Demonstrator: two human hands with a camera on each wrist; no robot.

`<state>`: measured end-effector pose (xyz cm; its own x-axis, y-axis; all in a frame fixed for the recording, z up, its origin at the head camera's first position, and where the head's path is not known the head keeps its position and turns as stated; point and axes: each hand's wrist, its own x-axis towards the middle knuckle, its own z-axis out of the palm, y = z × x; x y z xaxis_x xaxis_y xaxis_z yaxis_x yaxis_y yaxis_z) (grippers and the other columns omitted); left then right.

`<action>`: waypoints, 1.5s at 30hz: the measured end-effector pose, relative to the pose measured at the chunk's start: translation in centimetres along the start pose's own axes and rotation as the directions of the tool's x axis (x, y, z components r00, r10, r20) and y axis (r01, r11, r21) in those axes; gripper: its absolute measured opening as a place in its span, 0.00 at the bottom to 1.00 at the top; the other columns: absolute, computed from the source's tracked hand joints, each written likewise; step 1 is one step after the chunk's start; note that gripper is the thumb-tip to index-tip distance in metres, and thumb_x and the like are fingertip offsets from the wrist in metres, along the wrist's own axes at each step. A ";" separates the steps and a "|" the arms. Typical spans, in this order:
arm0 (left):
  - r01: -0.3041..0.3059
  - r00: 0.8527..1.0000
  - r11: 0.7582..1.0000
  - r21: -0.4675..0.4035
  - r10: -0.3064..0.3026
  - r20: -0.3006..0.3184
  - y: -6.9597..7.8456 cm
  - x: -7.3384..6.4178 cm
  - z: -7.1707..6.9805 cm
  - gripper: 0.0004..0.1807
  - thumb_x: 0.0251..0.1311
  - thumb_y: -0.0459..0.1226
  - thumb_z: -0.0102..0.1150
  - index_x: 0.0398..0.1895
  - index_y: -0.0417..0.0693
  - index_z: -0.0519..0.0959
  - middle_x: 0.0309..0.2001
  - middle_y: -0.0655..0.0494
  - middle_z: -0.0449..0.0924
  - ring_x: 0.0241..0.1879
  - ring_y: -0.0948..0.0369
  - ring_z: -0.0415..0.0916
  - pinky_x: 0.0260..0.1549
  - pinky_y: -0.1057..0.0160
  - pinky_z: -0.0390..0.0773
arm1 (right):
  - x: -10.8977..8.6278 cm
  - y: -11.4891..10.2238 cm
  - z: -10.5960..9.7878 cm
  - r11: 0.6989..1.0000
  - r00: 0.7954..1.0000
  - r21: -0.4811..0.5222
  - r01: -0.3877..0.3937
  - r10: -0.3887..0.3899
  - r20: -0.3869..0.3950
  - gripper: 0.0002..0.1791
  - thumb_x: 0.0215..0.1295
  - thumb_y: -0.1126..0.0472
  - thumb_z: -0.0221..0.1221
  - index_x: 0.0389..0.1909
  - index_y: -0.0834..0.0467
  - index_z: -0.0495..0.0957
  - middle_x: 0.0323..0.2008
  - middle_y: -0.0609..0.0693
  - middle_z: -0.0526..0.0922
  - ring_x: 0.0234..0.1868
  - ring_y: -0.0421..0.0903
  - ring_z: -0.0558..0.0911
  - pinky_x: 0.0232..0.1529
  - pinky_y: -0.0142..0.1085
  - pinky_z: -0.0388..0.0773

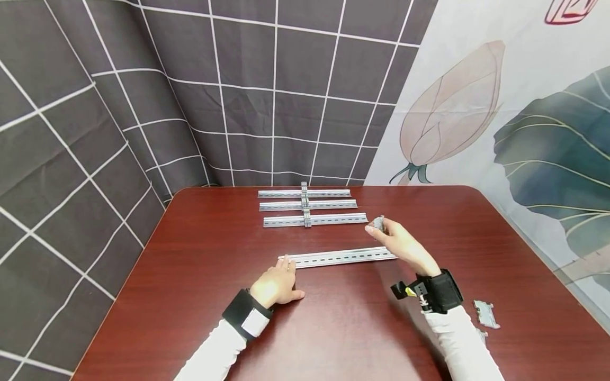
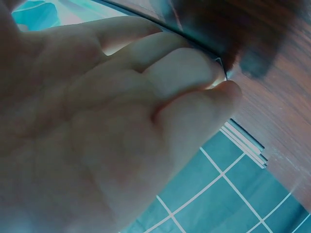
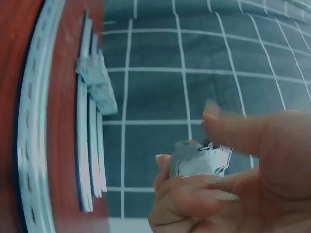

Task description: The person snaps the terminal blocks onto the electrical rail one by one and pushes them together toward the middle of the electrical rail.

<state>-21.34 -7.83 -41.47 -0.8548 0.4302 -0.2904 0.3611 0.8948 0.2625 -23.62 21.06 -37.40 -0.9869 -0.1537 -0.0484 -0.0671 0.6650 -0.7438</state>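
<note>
A slotted metal DIN rail [image 1: 340,257] lies across the table in front of the person. The left hand [image 1: 276,283] rests on the rail's left end with its fingers stretched forward and the thumb out to the side; in the left wrist view the hand's fingers [image 2: 184,68] hide most of that end. Above the rail's right end, the right hand [image 1: 405,246] holds a small grey terminal block [image 1: 378,223]. Seen from the right wrist, the terminal block [image 3: 201,160] sits against the curled fingers, with a blurred thumb raised over it.
Behind lie three shorter DIN rails [image 1: 329,218] in parallel, each with grey terminal blocks [image 1: 307,217] clipped near its middle. Two loose grey pieces, one a flat terminal block [image 1: 486,314], lie by the right forearm. Dark grid cloth [image 1: 248,116] hangs behind the table [image 1: 190,296].
</note>
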 end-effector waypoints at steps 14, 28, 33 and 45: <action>0.050 0.998 0.998 0.037 -0.052 0.035 0.3 -0.6 0.3 0.45 0.55 0.51 0.65 0.67 0.28 0.62 0.72 0.36 0.56 0.73 0.46 0.55 0.67 0.50 0.64 | 0.2 -4.7 12.3 0.864 0.961 -0.468 0.186 -0.260 -0.097 0.08 0.64 0.61 0.59 0.35 0.64 0.75 0.29 0.57 0.76 0.26 0.52 0.80 0.26 0.44 0.78; 0.081 0.997 0.996 0.038 -0.081 -0.009 0.6 -0.3 0.7 0.46 0.55 0.52 0.66 0.68 0.31 0.62 0.72 0.38 0.57 0.72 0.48 0.56 0.66 0.50 0.65 | 3.4 -5.2 14.7 0.781 0.883 -0.468 0.414 -0.469 -0.001 0.07 0.61 0.63 0.62 0.26 0.59 0.77 0.23 0.51 0.79 0.27 0.50 0.82 0.27 0.42 0.78; 0.091 0.996 0.996 0.012 -0.091 0.003 0.6 -0.5 0.6 0.48 0.55 0.52 0.66 0.69 0.29 0.58 0.72 0.38 0.57 0.73 0.47 0.56 0.67 0.50 0.64 | 3.7 -5.6 13.8 0.961 0.963 -0.154 0.230 -0.248 -0.109 0.04 0.61 0.67 0.59 0.28 0.62 0.80 0.19 0.50 0.82 0.17 0.40 0.79 0.22 0.31 0.75; 0.092 0.996 0.995 0.026 -0.092 0.006 0.8 -0.3 1.1 0.49 0.56 0.54 0.64 0.70 0.30 0.57 0.74 0.38 0.53 0.73 0.46 0.53 0.67 0.51 0.63 | 3.2 -6.1 14.0 0.986 0.989 -0.088 0.142 -0.145 -0.031 0.08 0.61 0.66 0.57 0.22 0.59 0.73 0.14 0.47 0.78 0.13 0.36 0.77 0.20 0.28 0.70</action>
<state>-20.37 -7.13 -42.14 -0.8821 0.3467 -0.3189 0.2905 0.9333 0.2110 -24.35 6.25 -42.38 -0.9709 -0.2253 0.0808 -0.2188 0.6985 -0.6813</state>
